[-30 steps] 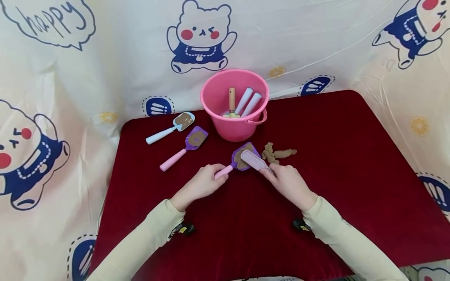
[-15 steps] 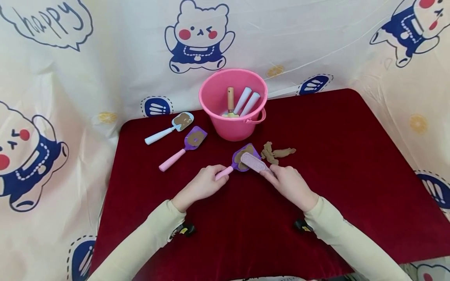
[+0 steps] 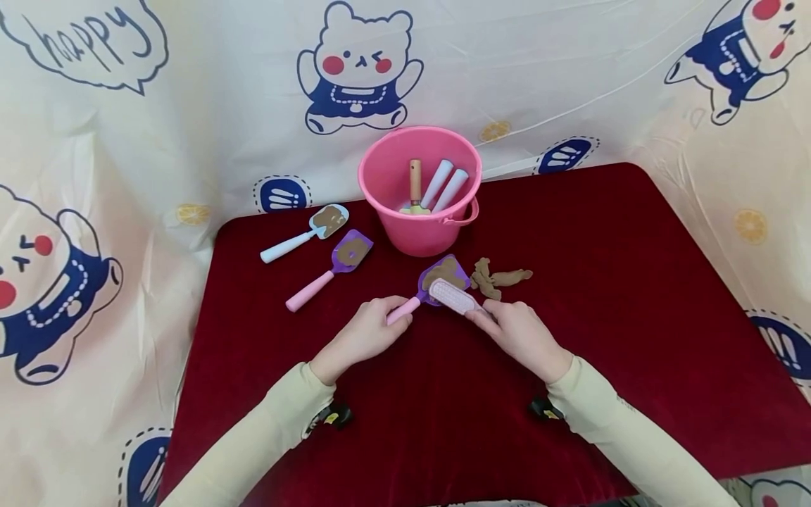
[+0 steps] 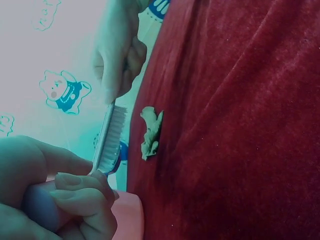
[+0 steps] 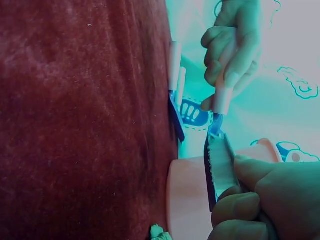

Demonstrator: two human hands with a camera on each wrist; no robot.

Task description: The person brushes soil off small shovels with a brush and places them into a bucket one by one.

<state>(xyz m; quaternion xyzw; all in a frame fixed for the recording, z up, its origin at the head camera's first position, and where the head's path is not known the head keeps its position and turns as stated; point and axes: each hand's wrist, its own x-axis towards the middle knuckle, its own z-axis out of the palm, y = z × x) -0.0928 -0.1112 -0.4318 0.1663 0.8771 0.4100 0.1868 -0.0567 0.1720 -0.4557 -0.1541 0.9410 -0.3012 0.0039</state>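
Observation:
My left hand (image 3: 370,329) grips the pink handle (image 3: 403,310) of a toy shovel with a purple blade (image 3: 464,279). Brown, clay-like stuff (image 3: 448,267) covers much of that blade. In my right hand (image 3: 522,336) is a pale pink brush (image 3: 451,294), its head lying across the near part of the blade. From the right wrist view, the brush's bristles (image 5: 214,167) face the blade and appear to touch it. The left wrist view shows the bristles (image 4: 114,135) beyond my left fingers, which curl round the shovel handle.
Brown clay-like pieces (image 3: 486,279) lie just right of the shovel. A pink bucket (image 3: 418,236) behind it holds several handled tools. To the left lie a second purple shovel (image 3: 342,264) and a light blue one (image 3: 288,246), both with brown patches. Red cloth (image 3: 602,317) covers the table.
The brush has shifted slightly left and toward me over the blade, uncovering more of the brown stuff. My left hand keeps its hold on the shovel in nearly the same place.

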